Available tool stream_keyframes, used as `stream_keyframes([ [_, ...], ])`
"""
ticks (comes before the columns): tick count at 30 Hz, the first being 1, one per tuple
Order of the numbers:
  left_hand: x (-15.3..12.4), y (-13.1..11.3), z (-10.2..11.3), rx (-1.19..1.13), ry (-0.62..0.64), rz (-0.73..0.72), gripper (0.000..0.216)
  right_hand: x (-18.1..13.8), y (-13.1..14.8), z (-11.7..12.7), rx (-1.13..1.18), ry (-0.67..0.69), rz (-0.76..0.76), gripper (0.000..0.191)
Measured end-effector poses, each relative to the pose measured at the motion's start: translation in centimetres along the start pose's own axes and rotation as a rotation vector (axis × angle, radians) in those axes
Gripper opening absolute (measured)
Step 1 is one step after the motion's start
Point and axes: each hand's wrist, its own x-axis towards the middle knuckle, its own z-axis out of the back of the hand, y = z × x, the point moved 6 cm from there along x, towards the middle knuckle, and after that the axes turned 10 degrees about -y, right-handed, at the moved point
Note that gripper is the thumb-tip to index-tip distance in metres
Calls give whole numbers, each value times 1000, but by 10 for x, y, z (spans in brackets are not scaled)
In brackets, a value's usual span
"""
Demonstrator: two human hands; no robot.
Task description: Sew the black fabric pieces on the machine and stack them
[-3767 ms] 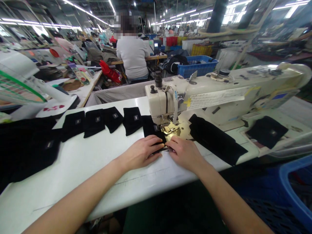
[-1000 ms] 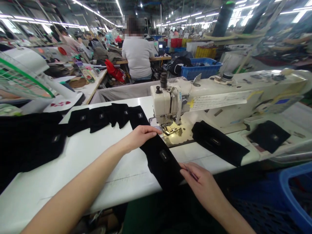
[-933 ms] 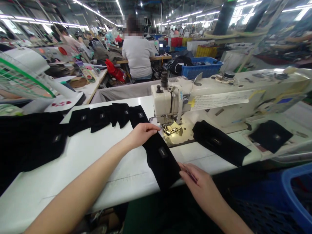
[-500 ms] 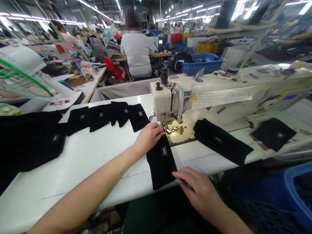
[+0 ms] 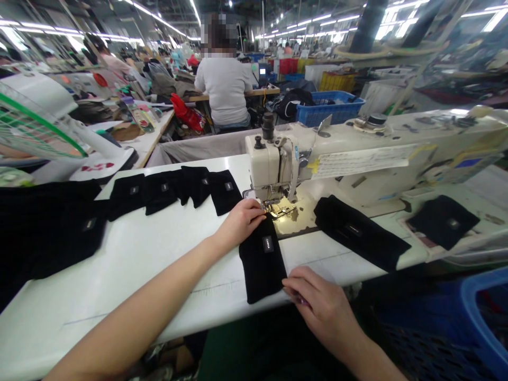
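Observation:
A black fabric piece (image 5: 262, 275) with a small dark label (image 5: 268, 244) lies on the white sewing table, its far end at the presser foot of the sewing machine (image 5: 262, 159). Closed at that far end, my left hand (image 5: 243, 221) pinches the fabric's left side just by the foot. At the near right corner my right hand (image 5: 319, 301) holds the edge between thumb and fingertips. Something small and purple shows under its curled fingers, too hidden to name. The needle itself is hard to make out.
Several labelled black pieces (image 5: 162, 188) overlap along the table's back left, beside a larger black pile (image 5: 47, 227). Folded black fabric (image 5: 359, 230) and another labelled piece (image 5: 444, 221) lie right. A blue basket (image 5: 472, 312) stands low right; a fan (image 5: 35, 116) is left.
The black fabric piece has slid slightly away from me, toward the machine. My right hand has moved up a little with its corner; my left hand stays almost in place.

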Motion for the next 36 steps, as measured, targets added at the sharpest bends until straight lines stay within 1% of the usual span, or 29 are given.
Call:
stream_keyframes([
  [2,-1,-3,2,-7,1,-33,18,0,1,0,-3,4,4,35],
  [5,-3,-7,3,66,34,-84,21,1,2,0,7,-32,29,35],
  [8,-2,-5,4,124,35,-84,21,4,2,-2,17,-50,43,33],
  [13,0,-5,3,38,42,-113,19,6,3,-4,15,-7,28,32],
  [19,0,-5,4,28,45,-105,19,4,3,-2,18,-6,23,32],
  [27,0,-10,4,135,93,-106,23,5,3,-2,18,-10,37,33],
  [36,2,-9,3,232,171,-161,27,7,2,-4,-4,19,4,31],
])
